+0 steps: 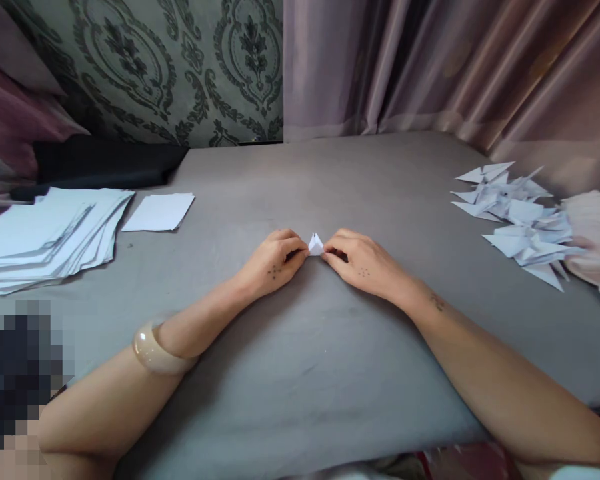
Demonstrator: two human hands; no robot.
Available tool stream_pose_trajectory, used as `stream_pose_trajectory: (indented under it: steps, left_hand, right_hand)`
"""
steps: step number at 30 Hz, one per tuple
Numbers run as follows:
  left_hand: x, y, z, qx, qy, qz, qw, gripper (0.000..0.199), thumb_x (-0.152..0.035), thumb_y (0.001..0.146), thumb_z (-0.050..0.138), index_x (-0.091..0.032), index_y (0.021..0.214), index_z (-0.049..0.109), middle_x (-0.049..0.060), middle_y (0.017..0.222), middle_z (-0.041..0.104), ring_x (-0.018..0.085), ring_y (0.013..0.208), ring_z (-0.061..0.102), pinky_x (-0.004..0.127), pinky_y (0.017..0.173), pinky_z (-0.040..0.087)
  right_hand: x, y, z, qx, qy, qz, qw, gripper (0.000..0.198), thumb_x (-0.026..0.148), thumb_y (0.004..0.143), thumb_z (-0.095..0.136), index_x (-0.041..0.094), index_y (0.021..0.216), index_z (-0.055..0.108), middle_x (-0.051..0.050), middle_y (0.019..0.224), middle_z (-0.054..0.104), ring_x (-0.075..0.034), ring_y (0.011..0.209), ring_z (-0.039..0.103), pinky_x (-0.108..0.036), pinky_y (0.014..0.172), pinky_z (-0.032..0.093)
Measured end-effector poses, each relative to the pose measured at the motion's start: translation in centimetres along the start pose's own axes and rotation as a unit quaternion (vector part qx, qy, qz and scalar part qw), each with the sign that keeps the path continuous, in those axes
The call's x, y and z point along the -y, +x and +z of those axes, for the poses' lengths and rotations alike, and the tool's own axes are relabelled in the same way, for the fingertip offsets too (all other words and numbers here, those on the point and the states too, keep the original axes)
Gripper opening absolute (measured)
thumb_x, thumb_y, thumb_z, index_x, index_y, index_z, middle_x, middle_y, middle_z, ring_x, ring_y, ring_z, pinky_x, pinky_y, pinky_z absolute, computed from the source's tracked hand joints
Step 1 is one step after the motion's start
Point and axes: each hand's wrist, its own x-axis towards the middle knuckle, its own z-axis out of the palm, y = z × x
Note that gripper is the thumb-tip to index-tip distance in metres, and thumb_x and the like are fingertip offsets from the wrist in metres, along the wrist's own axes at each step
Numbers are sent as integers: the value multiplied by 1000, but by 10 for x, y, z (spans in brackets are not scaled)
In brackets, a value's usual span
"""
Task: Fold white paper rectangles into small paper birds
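Note:
A small folded piece of white paper (315,245) is held between my two hands, low over the middle of the grey-covered surface. Its top comes to narrow points with a slit between them. My left hand (279,261) pinches its left corner between thumb and fingers. On the other side, my right hand (359,260) grips the right corner in the same kind of pinch. The fingertips partly cover both lower corners of the paper. A pale bangle (155,353) circles my left forearm.
Stacked white sheets (55,233) lie at the left, beside a smaller pile of square paper (160,212). Behind them is a black cloth (110,163). Several folded paper figures (520,213) are heaped at the right, against a pale pink cloth (595,233). Curtains (430,67) hang behind.

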Motion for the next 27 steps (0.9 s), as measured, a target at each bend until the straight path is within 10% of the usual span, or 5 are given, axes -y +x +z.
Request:
stream_pose_trajectory:
  steps: [11,27]
  left_hand:
    - [-7,9,1,-4,-57,-143,988,20,-29,84,58,-16,80,72,5,88,64,14,70,56,29,70,46]
    - [-6,14,2,-8,-47,-176,983,22,-35,79,62,-16,74,71,4,83,64,12,62,53,27,60,44]
  right_hand:
    - [-10,11,9,-35,84,84,992,17,31,85,59,22,76,70,-3,92,66,-14,76,59,-30,72,45]
    - [-8,14,12,-47,65,95,992,22,30,84,60,20,64,58,-4,94,63,-15,77,57,-32,73,44]
